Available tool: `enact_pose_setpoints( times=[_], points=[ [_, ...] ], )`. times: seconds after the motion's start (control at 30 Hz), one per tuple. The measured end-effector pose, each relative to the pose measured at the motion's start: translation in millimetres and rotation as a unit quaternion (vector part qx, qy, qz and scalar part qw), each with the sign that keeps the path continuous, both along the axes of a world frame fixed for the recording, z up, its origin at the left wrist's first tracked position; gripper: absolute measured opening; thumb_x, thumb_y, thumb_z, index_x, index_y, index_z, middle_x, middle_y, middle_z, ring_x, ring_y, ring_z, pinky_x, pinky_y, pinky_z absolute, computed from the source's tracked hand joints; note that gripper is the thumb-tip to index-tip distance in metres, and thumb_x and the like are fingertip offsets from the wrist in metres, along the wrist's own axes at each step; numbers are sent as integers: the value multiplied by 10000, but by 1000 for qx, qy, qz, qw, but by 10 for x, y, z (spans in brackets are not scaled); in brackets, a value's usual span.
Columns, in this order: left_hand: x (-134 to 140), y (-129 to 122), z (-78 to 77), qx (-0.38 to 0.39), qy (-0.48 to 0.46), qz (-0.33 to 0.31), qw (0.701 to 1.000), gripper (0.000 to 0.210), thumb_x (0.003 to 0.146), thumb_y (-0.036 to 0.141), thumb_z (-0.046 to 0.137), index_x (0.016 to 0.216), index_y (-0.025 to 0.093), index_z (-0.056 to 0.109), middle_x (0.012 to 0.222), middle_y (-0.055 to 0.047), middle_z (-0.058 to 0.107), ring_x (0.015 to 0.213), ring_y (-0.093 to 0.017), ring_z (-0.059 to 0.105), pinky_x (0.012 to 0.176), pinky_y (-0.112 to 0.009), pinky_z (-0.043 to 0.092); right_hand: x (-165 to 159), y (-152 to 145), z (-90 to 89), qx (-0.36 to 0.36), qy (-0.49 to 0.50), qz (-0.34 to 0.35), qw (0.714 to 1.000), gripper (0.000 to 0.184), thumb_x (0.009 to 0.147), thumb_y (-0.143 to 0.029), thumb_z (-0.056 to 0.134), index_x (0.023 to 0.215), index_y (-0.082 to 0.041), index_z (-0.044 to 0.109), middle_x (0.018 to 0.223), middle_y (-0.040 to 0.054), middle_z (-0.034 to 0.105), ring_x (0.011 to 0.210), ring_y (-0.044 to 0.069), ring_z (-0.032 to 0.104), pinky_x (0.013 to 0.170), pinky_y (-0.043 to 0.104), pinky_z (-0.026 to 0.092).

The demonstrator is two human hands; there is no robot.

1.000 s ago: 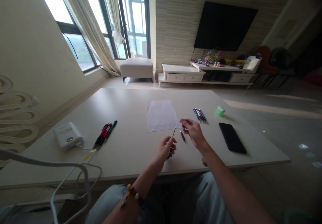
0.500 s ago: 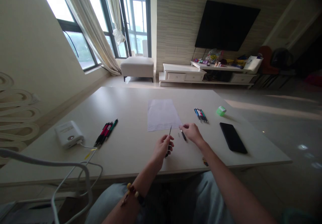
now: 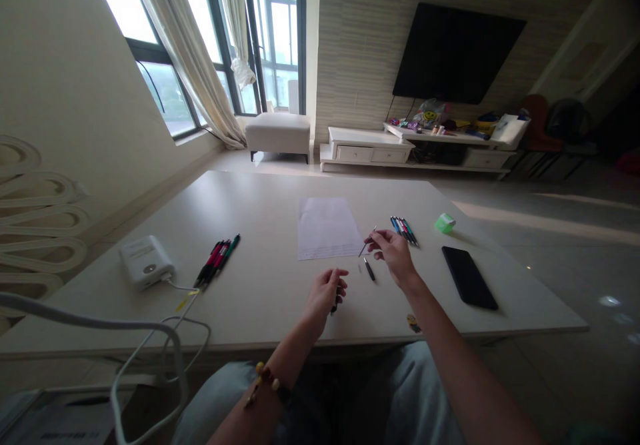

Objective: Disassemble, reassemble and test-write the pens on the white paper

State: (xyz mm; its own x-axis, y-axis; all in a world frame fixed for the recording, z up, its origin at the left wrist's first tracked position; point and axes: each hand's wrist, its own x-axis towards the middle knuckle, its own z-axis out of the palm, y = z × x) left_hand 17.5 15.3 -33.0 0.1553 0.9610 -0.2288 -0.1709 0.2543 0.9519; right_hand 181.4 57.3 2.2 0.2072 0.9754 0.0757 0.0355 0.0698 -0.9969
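Observation:
My left hand is closed around a dark pen barrel, mostly hidden by the fingers, just above the table's near part. My right hand pinches a thin pen refill, held tilted over the paper's lower right corner. Between the hands lies a black pen piece with a lighter tip. Beside it is a tiny slim piece, too small to name surely. The white sheet of paper lies flat, with lines of writing along its near edge.
On the right are several pens, a green block-like item and a black phone. Several pens and a white power adapter with a cable lie left. A small sticker-like figure is near the front edge.
The thin refill that stuck up from my left hand is now in my right hand, which has lifted slightly to the right. The view has shifted a little.

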Motion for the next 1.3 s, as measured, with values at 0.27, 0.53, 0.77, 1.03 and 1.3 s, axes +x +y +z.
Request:
enact_pose_setpoints(
  times=[0.27,0.53,0.77,1.03,1.3],
  points=[
    [-40,255,34,72,149,73,983,218,787,345,602,843,136,631,743,-88,695,675,-168,654,663,-288,492,-126,26,-276,-78,-381,25,921,122,677,-247,627,676,-158,710,725,77,722,710,187,665,641,226,452],
    [97,427,-72,138,320,88,933,163,782,307,607,825,165,675,806,-95,713,798,-201,654,767,-303,436,45,-7,-211,-41,-402,-48,914,272,803,-353,530,796,-160,722,818,94,727,750,196,665,679,235,438],
    [7,362,74,144,357,107,917,220,782,270,607,947,143,677,934,-129,702,879,-221,645,811,-320,450,215,-159,-152,-71,-398,-68,912,272,816,-314,505,812,-140,713,810,101,722,760,190,659,693,230,436],
    [-201,174,250,140,306,122,934,178,785,226,594,924,156,680,1027,-126,686,945,-188,636,821,-280,481,128,-485,31,-68,-391,-52,916,270,839,-303,481,823,-145,700,821,90,722,756,174,658,681,214,433],
    [-224,-476,354,150,323,23,934,268,780,400,545,724,154,637,611,-44,651,505,-143,582,505,-240,418,-131,-1110,78,-107,-445,39,888,220,792,-302,545,756,-161,711,786,119,721,778,219,671,674,247,438]
  ],
)
